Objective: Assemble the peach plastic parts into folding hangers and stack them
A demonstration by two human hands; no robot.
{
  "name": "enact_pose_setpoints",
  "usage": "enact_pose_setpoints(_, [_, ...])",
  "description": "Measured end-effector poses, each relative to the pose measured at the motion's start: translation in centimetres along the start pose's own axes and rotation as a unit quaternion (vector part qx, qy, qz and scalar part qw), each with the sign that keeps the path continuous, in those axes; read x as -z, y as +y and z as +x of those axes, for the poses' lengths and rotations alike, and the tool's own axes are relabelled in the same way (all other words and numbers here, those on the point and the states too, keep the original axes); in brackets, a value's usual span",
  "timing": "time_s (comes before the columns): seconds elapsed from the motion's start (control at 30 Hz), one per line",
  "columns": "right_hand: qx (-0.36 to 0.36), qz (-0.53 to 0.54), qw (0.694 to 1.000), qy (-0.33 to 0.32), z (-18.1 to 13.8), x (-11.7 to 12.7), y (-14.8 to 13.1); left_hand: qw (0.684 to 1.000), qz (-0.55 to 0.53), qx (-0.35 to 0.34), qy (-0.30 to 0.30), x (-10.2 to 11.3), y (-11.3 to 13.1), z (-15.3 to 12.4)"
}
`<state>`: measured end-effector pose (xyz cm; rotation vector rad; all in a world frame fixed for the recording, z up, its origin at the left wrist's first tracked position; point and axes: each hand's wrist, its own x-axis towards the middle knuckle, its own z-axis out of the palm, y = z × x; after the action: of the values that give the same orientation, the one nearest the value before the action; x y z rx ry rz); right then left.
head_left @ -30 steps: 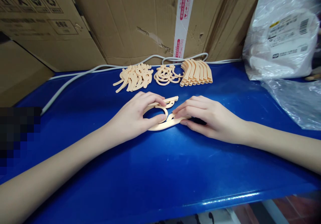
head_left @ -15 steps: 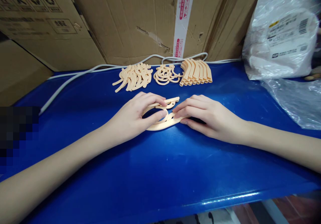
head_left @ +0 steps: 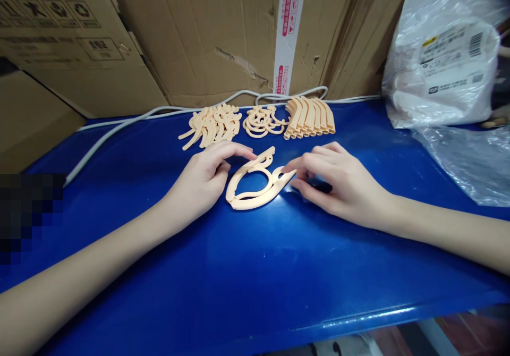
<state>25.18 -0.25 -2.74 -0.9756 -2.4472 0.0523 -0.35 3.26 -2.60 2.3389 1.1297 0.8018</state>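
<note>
A beige plastic folding hanger (head_left: 261, 201) lies on the blue table, its curved arms folded into a leaf-like loop around a rounded inner hook. My left hand (head_left: 205, 172) is at its upper left. The index finger stretches to the upper arm, while the thumb is bent and apart from it; nothing is gripped there. At the right tip, my right hand (head_left: 332, 178) has its index finger and thumb on either side of the end, lightly pinching it. The other right fingers are curled behind.
Behind the hands lie a pile of curved beige pieces (head_left: 213, 125), a pile of beige hooks (head_left: 261, 122) and a row of curved beige arms (head_left: 311, 117). A white cable (head_left: 147, 112) runs along the cardboard boxes (head_left: 223, 37). A plastic bag (head_left: 442, 69) stands right.
My left hand has drawn back left and let go of the hanger's side, leaving more of it uncovered. The hanger has turned slightly. My right hand stays at its tip.
</note>
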Motion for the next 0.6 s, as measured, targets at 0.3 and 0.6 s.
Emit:
enact_pose_setpoints(0.3, [-0.050,-0.027,0.998,-0.008,0.1,0.0,-0.1,0.999,0.014,-0.021,-0.021,0.0,-0.1,-0.2])
enact_pose_setpoints(0.6, [0.047,0.015,0.996,-0.071,0.0,-0.3,0.1,0.993,0.050,-0.081,-0.071,-0.5,0.0,-1.1])
